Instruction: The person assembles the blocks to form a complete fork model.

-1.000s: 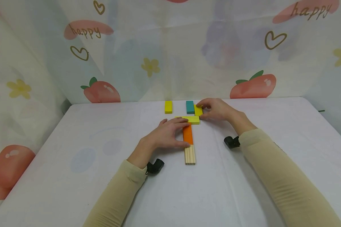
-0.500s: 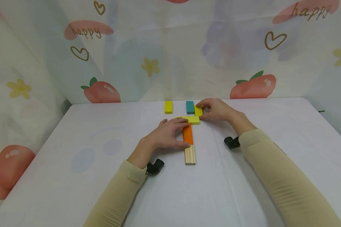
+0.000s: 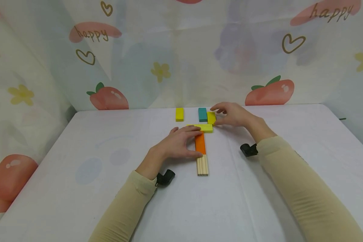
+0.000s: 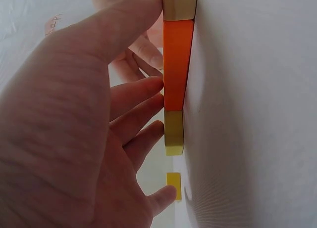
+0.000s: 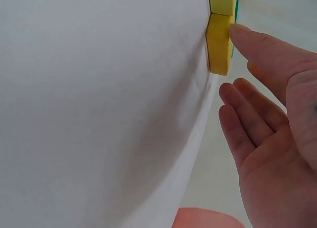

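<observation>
On the white table, a plain wooden block, an orange block and a crosswise light yellow block form a T in the head view. My left hand rests over it, thumb by the orange-wood seam and fingertips at the light yellow block, whose left end they partly cover. A yellow block lies behind the crosswise block's right end, beside a teal block. At its right edge is my right hand, fingers spread and raised; in the right wrist view the thumb reaches the yellow block.
Another yellow block lies by itself at the back of the table, left of the teal one. A patterned cloth hangs right behind the table's far edge. Both wrists wear a small black camera.
My right hand's fingers have lifted off the yellow block and spread, and the hand has shifted slightly right. The left hand and the blocks stay where they were.
</observation>
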`<state>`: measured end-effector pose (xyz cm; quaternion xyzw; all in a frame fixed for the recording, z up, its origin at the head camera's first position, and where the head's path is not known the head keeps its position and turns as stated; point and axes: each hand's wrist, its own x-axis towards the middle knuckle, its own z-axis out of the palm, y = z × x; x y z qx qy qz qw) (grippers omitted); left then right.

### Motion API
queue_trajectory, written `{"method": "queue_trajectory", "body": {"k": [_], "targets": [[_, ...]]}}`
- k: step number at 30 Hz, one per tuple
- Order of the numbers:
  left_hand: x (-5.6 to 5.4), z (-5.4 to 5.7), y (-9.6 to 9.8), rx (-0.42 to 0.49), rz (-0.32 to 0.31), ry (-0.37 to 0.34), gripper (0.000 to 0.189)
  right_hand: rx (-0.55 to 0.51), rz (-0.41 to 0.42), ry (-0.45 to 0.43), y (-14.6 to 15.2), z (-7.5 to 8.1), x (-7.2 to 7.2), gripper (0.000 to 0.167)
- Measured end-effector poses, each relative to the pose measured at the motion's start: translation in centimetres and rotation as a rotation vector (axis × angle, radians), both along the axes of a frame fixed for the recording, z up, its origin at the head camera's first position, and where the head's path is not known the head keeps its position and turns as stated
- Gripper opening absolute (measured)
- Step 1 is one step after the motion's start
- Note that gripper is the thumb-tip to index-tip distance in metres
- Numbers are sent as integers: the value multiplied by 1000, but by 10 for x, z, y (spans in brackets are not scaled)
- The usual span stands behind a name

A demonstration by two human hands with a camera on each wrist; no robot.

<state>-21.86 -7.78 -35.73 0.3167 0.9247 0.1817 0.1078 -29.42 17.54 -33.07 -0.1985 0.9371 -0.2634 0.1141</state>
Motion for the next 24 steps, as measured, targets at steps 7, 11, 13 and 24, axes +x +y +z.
{"method": "queue_trajectory", "body": {"k": [7,11,13,24], "targets": [[0,0,-1,9,-3,1,75,-23,-7,19,-3,3,-3,56],[0,1,-1,12,-9,9,75,-26,-5,41,-7,2,-5,56],[0,1,-1,13,-11,8,75,-31,-2,52,-9,1,-6,56],[-1,0,-2,18,-11,4,76,-59,-4,34,-21,-3,-11,58]]}}
